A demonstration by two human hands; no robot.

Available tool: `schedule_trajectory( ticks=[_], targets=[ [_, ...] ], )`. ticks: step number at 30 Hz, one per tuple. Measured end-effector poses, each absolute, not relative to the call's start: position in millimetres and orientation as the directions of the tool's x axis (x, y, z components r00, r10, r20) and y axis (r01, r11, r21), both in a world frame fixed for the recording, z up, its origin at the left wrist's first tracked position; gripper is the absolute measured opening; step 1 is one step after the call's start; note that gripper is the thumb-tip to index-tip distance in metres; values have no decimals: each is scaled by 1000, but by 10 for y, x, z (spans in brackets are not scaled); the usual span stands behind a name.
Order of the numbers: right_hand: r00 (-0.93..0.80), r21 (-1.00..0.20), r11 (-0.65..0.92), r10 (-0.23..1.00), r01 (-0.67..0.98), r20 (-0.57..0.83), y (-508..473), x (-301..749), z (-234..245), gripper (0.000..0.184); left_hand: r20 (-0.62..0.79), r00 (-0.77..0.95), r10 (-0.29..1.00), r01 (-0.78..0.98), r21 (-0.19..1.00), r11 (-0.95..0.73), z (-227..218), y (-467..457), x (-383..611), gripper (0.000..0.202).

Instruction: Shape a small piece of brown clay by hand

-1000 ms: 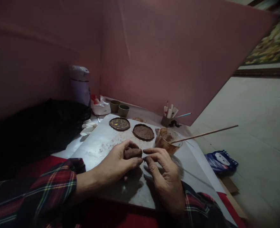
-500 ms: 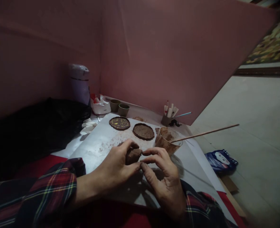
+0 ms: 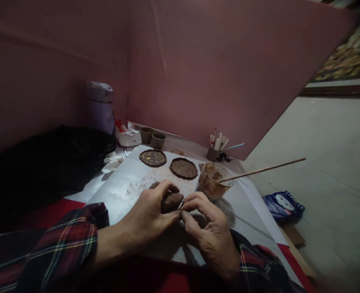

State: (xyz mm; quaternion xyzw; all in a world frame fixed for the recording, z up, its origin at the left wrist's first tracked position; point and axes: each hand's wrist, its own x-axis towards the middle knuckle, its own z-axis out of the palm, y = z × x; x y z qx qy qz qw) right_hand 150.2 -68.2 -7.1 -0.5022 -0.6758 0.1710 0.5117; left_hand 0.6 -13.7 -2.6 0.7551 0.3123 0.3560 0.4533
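One brown lump (image 3: 172, 201) sits just below centre in the head view — grasped by the left hand (image 3: 145, 211). The right hand (image 3: 213, 228) holds its fingertips close together beside it — pinching something or not, I cannot tell. A brown-smeared cup (image 3: 212, 186) stands right of centre.

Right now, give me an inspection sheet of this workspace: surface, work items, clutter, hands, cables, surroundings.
Surface: white sheet, with brown crumbs beyond the left hand.
Work items: brown lump in the left hand; yellow-specked disc and plain brown disc lying flat; brown-smeared clear cup with a long stick leaning out to the right.
Clutter: two small cups at the back; holder of white sticks; small black bundle beside it, unclear.
Hands: left curled round the lump; right hand fingertips close by, contact unclear.
Cables: nothing seen.
Surroundings: pink panels; black plastic at left; tiled floor at right.
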Motion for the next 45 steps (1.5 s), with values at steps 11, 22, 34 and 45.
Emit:
schedule_trajectory(
  ticks=[11,22,34,45],
  targets=[
    [118,-805,307,901,508,418,-717,1536,-45,27,141,589,795,-17,987,-162,-20,-135,23,23],
    [40,-812,376,898,446,438,-755,1530,-47,25,207,543,814,166,923,-346,46,-131,0,20],
    [107,-786,463,832,409,545,-747,1513,-75,12,250,551,797,160,905,-394,23,-135,-9,15],
    [185,-898,252,924,361,334,-739,1531,-121,28,203,574,793,165,920,-355,38,-134,6,19]
  ],
)
